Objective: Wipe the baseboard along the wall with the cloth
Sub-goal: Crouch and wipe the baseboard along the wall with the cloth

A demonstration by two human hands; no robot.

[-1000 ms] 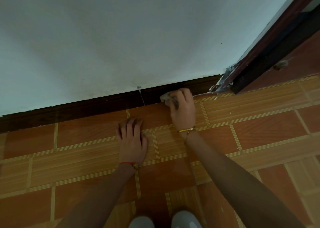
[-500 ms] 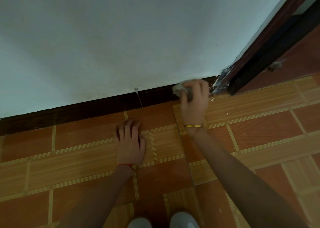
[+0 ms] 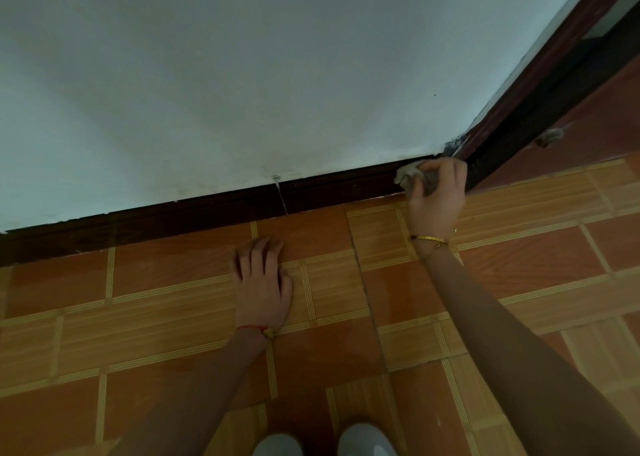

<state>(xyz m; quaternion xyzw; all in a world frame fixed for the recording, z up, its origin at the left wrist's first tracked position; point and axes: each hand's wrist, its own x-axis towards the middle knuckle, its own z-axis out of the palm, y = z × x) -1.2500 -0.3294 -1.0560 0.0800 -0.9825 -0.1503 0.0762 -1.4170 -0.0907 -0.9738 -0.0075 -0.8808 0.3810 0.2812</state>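
A dark brown baseboard (image 3: 207, 210) runs along the foot of the pale wall (image 3: 242, 75), rising from left to right. My right hand (image 3: 437, 199) grips a small grey cloth (image 3: 408, 175) and presses it on the baseboard's right end, beside the door frame. A gold bangle circles that wrist. My left hand (image 3: 261, 282) lies flat on the floor tiles, palm down, fingers slightly spread, a red string on its wrist. Most of the cloth is hidden under my fingers.
Orange and tan wood-pattern floor tiles (image 3: 156, 317) fill the lower view. A dark door frame (image 3: 540, 85) slants up at the right, with chipped paint at its base. A small grey lump (image 3: 550, 136) lies past the threshold. My two light shoe tips (image 3: 325, 440) show at the bottom edge.
My right hand has slid the cloth rightward along the baseboard, from near its middle seam to the corner by the door frame. My left hand has stayed flat on the floor.
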